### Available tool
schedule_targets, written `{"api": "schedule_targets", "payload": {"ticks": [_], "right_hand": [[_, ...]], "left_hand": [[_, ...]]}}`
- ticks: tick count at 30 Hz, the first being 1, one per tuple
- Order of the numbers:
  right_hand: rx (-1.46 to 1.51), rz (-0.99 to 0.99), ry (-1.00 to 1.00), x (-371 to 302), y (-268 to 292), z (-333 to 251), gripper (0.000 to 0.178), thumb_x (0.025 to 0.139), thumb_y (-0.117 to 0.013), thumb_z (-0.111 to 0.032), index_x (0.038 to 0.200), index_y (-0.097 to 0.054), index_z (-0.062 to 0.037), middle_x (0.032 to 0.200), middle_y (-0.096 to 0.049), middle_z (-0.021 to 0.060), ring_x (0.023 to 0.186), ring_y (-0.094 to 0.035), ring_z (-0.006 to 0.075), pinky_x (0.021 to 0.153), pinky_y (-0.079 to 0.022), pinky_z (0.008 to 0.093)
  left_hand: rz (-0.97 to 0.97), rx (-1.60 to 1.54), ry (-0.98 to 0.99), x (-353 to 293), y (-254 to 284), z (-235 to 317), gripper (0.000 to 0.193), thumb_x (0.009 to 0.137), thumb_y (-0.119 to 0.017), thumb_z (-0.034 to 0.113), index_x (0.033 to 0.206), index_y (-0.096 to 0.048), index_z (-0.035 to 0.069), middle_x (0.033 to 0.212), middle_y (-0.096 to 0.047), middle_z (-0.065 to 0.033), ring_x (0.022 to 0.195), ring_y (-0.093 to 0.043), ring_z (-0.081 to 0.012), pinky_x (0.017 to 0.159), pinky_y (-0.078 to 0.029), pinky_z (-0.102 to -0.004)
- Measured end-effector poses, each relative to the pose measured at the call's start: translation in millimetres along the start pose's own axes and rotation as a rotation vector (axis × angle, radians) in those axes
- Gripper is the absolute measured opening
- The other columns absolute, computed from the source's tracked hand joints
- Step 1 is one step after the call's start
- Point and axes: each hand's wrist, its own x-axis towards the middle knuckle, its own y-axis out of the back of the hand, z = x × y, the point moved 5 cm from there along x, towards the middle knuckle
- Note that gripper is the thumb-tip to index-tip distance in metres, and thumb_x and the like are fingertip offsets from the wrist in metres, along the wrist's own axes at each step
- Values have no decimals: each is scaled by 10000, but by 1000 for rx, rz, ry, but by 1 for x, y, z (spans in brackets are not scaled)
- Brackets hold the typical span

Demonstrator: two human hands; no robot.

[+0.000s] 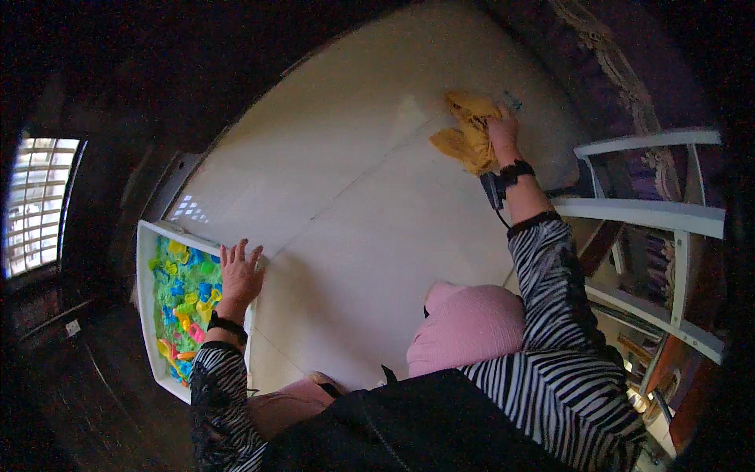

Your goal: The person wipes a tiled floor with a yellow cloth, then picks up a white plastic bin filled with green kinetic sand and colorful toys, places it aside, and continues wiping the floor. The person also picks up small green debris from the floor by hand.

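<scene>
My right hand (pixel 503 134) grips a crumpled mustard-yellow cloth (pixel 468 149) against the pale tiled floor (pixel 354 197), at the far right. A small bluish mark (pixel 512 100) lies just beyond the cloth. My left hand (pixel 242 275) is at the inner edge of a white tray (pixel 145 259), fingers spread and pointing away from me. It seems to rest at the rim, though the exact contact is hard to see. Green sand-like material (pixel 179 273) fills the tray, with several small plastic toys in blue, yellow, pink and orange on it.
To the right stands a white metal frame (pixel 653 208) with crossbars, beside purple fabric with lace trim (pixel 629 75). My pink-clad knee (pixel 468 326) is on the floor between my arms. A bright barred window (pixel 39 204) shows in the dark area at left.
</scene>
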Motion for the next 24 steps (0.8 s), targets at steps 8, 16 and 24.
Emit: {"api": "schedule_targets", "payload": {"ticks": [8,16,24], "right_hand": [[-378,-549,1071,-255,-82,-74,397,692,-700,-137,1057,-563,-61,1059,-547,144,971,-512,301,853,-405,410],[-365,-662,746,-270,-118,45,420,671,-624,-168,1088,-584,-139,1125,-488,123,1085,-425,337,922,-354,463],[-622,-333,102,-98,-1,73,367,843,-515,-218,1187,-507,-91,1304,-405,177,1207,-348,364,961,-344,447]], "left_hand": [[-11,-25,51,3,0,1,404,722,-644,228,1111,-586,137,1235,-454,-137,1154,-415,-315,1061,-178,-533],[13,32,31,4,0,1,335,744,-620,251,1059,-615,138,1161,-506,-129,1101,-459,-311,1048,-202,-533],[-2,-17,34,6,0,-1,361,725,-618,247,1072,-613,148,1161,-514,-117,1112,-453,-312,1050,-198,-536]]}}
